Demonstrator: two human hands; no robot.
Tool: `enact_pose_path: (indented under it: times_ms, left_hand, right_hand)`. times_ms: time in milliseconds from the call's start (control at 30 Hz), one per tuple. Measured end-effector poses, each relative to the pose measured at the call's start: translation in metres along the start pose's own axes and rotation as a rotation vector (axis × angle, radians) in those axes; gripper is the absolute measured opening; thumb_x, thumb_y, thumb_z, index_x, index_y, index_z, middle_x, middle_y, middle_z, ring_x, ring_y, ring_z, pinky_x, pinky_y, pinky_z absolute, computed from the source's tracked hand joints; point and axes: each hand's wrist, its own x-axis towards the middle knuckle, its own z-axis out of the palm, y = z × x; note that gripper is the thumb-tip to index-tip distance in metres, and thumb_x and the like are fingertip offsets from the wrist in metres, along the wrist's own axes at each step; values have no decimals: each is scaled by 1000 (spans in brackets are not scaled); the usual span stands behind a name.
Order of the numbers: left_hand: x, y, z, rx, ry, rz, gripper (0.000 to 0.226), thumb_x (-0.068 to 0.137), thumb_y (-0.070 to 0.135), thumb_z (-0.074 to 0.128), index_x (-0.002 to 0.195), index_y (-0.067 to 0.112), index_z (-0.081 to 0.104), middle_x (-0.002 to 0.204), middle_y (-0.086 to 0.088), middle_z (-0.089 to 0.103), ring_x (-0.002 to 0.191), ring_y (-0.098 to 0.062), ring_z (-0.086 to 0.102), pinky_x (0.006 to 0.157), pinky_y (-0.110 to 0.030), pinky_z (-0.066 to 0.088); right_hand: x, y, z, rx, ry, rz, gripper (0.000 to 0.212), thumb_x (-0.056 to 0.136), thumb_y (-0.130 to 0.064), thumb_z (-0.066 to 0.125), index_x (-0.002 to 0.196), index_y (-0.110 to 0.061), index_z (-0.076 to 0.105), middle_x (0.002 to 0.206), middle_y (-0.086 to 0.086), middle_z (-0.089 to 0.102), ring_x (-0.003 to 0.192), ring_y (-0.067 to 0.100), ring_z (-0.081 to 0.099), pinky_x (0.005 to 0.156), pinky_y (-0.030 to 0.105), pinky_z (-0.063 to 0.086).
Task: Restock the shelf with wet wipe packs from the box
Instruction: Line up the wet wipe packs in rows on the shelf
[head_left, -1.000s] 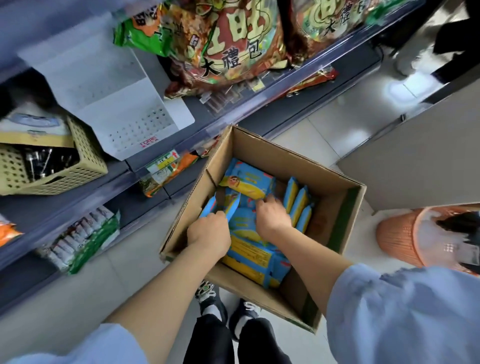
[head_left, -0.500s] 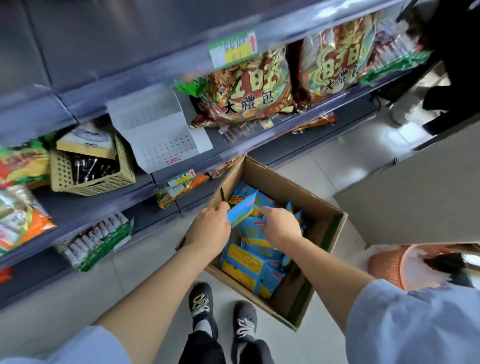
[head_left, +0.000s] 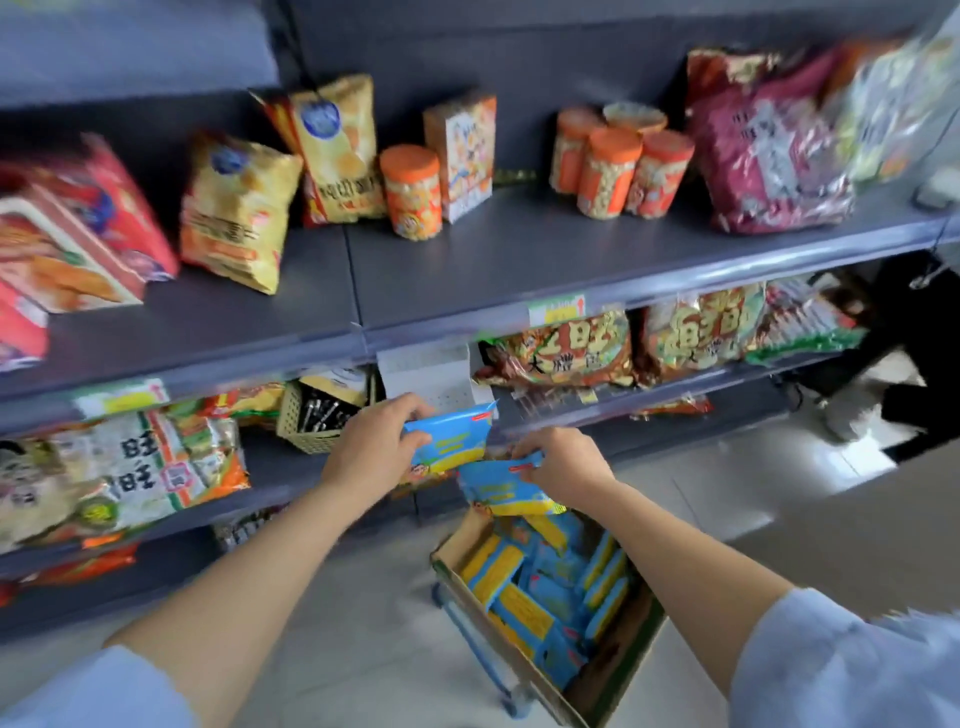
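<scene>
My left hand (head_left: 371, 451) grips a blue and yellow wet wipe pack (head_left: 453, 434) in the air in front of the lower shelves. Just right of it and slightly lower, my right hand (head_left: 563, 464) holds a second wet wipe pack (head_left: 501, 488). Both packs hang above the open cardboard box (head_left: 470, 613) on the floor, which holds several more blue and yellow packs (head_left: 540, 582). The grey upper shelf (head_left: 519, 260) has a bare stretch in its front middle.
Snack bags (head_left: 239, 208), orange-lidded jars (head_left: 618, 166) and a purple bag (head_left: 769, 150) stand along the upper shelf's back. Large snack bags (head_left: 566, 348), a beige basket (head_left: 311, 415) and a white perforated divider (head_left: 431, 374) fill the shelf below. A person in dark clothing (head_left: 919, 353) stands at the right.
Both hands rose out of the box, each with a wet wipe pack. The view swung upward, so the upper shelf now shows and the box sits low in the frame.
</scene>
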Motion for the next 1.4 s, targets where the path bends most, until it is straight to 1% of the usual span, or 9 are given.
enact_pose_path:
  times_ms: [267, 400, 567, 800, 933, 1067, 1200, 1333, 1400]
  left_hand:
    - [-23, -38, -142, -6, 296, -28, 10, 82, 14, 72, 91, 18, 72, 88, 4, 59, 84, -18, 57, 72, -32, 42]
    - [-42, -59, -213, 4, 422, -7, 10, 81, 12, 72, 91, 14, 73, 89, 1, 63, 82, -18, 58, 72, -29, 40]
    - [-70, -86, -296, 28, 560, 1, 13, 82, 12, 72, 94, 12, 73, 98, -3, 66, 90, -20, 60, 77, -28, 42]
    - [-103, -130, -397, 27, 738, 9, 12, 80, 12, 73, 92, 12, 73, 95, -5, 66, 92, -24, 60, 80, -33, 43]
    - [-116, -155, -447, 74, 804, 27, 10, 82, 15, 71, 92, 15, 72, 86, 1, 59, 85, -21, 56, 77, -36, 44]
    - [-117, -176, -484, 78, 866, 31, 11, 81, 14, 72, 92, 14, 72, 85, 3, 58, 82, -16, 52, 76, -32, 41]
    - [-109, -191, -512, 56, 890, 25, 11, 83, 14, 70, 94, 14, 71, 86, 6, 55, 78, -11, 48, 71, -25, 34]
    - [-87, -202, -538, 61, 920, 8, 9, 84, 16, 70, 93, 16, 70, 86, 8, 56, 76, -9, 49, 68, -24, 34]
    - [-71, -205, -550, 54, 939, 6, 9, 84, 16, 70, 93, 17, 70, 88, 7, 57, 75, -8, 49, 62, -22, 35]
  right_hand:
    - [4, -127, -57, 5, 96, -287, 21, 83, -24, 72, 105, -23, 73, 111, -5, 69, 101, 15, 60, 77, 23, 42]
    - [1, -195, -74, 51, 104, -375, 19, 83, -23, 73, 102, -23, 73, 106, -7, 68, 91, 10, 58, 72, 23, 41]
    - [-11, -282, -92, 94, 142, -494, 19, 82, -21, 74, 101, -22, 74, 74, -25, 50, 63, -2, 45, 54, 13, 30]
    - [-25, -394, -110, 147, 201, -640, 18, 82, -20, 75, 99, -21, 73, 74, -19, 57, 56, -3, 46, 57, 13, 35]
    - [-35, -450, -117, 200, 292, -708, 16, 83, -19, 74, 98, -19, 71, 68, -24, 50, 56, -3, 45, 50, 8, 36]
    - [-39, -492, -123, 250, 303, -747, 14, 82, -17, 74, 92, -21, 64, 63, -15, 52, 56, 2, 47, 50, 13, 37]
    - [-28, -522, -136, 294, 294, -786, 21, 81, -14, 75, 82, -29, 60, 65, -14, 52, 62, 7, 49, 59, 21, 42]
    - [-5, -549, -151, 297, 301, -827, 23, 80, -13, 76, 80, -30, 60, 56, -16, 53, 58, 6, 46, 58, 22, 42]
    - [11, -562, -159, 322, 299, -852, 24, 78, -13, 77, 79, -31, 62, 65, -9, 59, 63, 13, 52, 63, 32, 50]
